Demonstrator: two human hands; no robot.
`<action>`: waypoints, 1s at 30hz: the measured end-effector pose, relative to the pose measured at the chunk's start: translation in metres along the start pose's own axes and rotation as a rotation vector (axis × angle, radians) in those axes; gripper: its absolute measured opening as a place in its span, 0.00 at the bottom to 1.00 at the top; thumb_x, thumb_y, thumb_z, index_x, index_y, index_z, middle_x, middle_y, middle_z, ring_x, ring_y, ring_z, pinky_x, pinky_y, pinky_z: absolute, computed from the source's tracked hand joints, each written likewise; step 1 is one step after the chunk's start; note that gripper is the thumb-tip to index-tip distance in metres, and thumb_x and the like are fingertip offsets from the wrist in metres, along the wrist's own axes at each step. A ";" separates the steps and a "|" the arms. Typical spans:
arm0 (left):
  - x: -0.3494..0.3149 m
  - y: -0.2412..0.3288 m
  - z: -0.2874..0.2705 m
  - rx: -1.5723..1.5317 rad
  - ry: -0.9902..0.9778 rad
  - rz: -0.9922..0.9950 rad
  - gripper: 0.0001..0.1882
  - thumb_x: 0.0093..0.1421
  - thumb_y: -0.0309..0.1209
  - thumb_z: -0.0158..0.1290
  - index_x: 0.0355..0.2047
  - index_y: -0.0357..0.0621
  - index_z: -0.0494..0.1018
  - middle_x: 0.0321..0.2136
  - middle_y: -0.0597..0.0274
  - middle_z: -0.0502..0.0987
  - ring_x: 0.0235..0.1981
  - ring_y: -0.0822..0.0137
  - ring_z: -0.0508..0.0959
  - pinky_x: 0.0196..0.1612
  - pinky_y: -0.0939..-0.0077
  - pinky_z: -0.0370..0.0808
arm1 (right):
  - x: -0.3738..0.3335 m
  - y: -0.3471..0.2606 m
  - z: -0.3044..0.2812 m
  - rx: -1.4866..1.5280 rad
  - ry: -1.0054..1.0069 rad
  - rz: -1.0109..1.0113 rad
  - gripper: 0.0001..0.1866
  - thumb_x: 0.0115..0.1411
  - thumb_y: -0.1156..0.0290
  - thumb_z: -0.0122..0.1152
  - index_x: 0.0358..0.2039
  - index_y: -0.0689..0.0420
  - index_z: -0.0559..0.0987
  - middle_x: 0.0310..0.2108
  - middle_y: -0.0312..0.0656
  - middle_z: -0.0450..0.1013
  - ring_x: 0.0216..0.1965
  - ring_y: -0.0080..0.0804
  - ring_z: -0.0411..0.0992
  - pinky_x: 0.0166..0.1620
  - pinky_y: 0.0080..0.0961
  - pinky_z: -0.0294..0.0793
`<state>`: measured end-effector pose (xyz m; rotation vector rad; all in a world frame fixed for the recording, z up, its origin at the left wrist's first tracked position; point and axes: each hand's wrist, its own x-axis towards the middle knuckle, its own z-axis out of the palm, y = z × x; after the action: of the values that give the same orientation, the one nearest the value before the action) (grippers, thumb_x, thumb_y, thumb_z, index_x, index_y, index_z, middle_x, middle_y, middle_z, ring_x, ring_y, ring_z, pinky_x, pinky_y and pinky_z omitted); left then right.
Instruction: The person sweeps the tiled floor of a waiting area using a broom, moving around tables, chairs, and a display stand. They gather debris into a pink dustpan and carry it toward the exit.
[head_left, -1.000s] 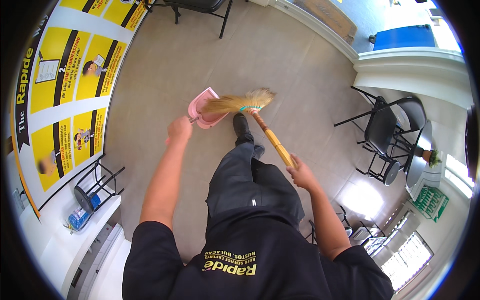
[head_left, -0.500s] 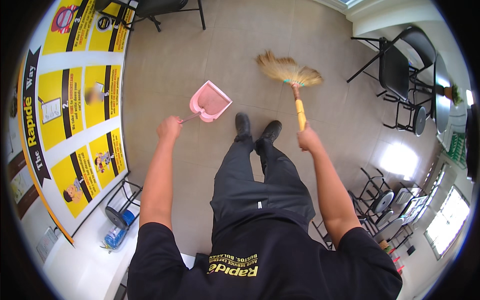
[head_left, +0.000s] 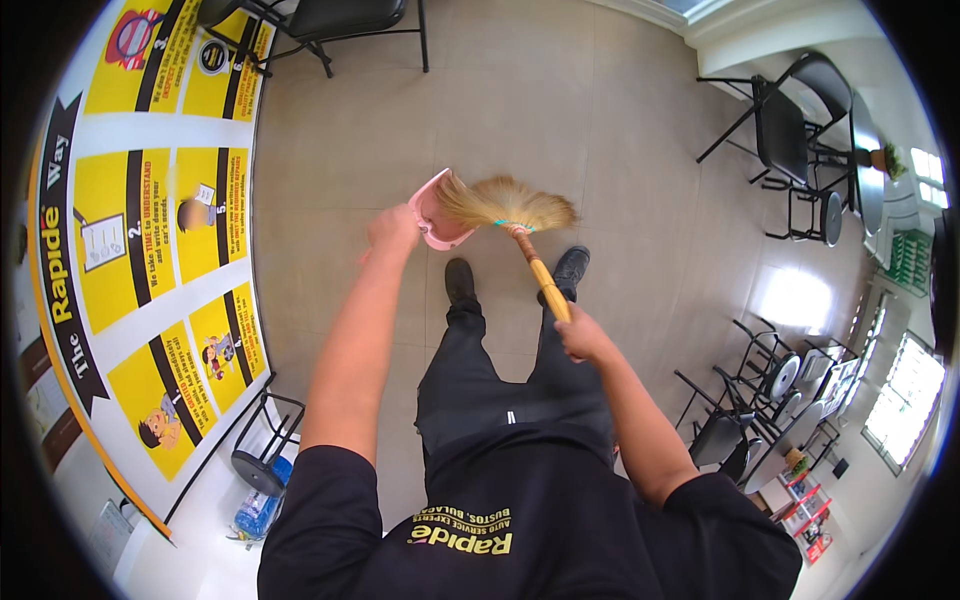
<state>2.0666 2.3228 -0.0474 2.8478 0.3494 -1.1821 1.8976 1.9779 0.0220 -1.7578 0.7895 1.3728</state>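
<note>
Bristles (head_left: 515, 203) of the straw broom (head_left: 527, 248) fan out just above the centre of the frame, their left tips overlapping the front edge of the pink dustpan (head_left: 438, 217), which sits a little left of them. The fingers of our right hand (head_left: 583, 338) curl around the broom's yellow handle; our left hand (head_left: 395, 230) is closed at the dustpan's grip, which it hides, so we cannot tell how firmly it holds. We judge that a brisk flick could carry the straw past the pan and spill whatever lies in it, though we can make out no contents. Nor can we tell whether its lip meets the floor (head_left: 500, 100); if raised, dust could slip beneath. Our left boot (head_left: 460, 280) is just below the pan, so a careless step could knock it. As for writing, our black shirt (head_left: 600, 530) bears yellow print, upside down at the lower middle of the frame. The board (head_left: 210, 134) along the left side carries numbered yellow panels (head_left: 105, 295) with cartoons and small black and red wording, beside a black strip (head_left: 66, 260) of larger white and yellow lettering.
</note>
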 end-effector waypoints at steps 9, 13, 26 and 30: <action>-0.015 -0.076 0.010 -0.067 -0.016 0.027 0.13 0.62 0.39 0.57 0.43 0.49 0.80 0.42 0.55 0.83 0.44 0.53 0.83 0.43 0.56 0.79 | -0.087 -0.012 -0.036 0.232 0.226 0.014 0.31 0.69 0.66 0.53 0.71 0.49 0.58 0.21 0.35 0.66 0.17 0.21 0.65 0.19 0.24 0.68; -0.017 -0.084 0.007 -0.023 -0.009 0.072 0.12 0.62 0.39 0.57 0.42 0.49 0.80 0.41 0.54 0.83 0.43 0.51 0.83 0.42 0.55 0.79 | -0.009 -0.020 -0.019 0.151 0.289 -0.022 0.33 0.68 0.66 0.52 0.71 0.50 0.54 0.23 0.40 0.70 0.18 0.29 0.70 0.21 0.30 0.72; 0.001 -0.032 0.007 0.145 0.032 0.162 0.15 0.63 0.42 0.56 0.43 0.48 0.80 0.41 0.51 0.83 0.45 0.49 0.82 0.44 0.54 0.79 | 0.032 -0.009 0.109 -0.003 0.155 0.055 0.36 0.63 0.73 0.52 0.71 0.55 0.53 0.35 0.51 0.77 0.29 0.39 0.79 0.25 0.32 0.79; -0.002 -0.029 0.010 0.157 0.092 0.162 0.14 0.62 0.42 0.56 0.42 0.48 0.81 0.41 0.50 0.82 0.44 0.49 0.82 0.44 0.55 0.79 | -0.035 0.042 0.057 0.401 0.021 -0.037 0.34 0.66 0.67 0.56 0.70 0.52 0.57 0.21 0.35 0.66 0.18 0.22 0.65 0.20 0.24 0.68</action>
<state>2.0521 2.3496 -0.0512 3.0018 0.0283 -1.0977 1.8255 2.0049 0.0406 -1.4653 0.9641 1.0831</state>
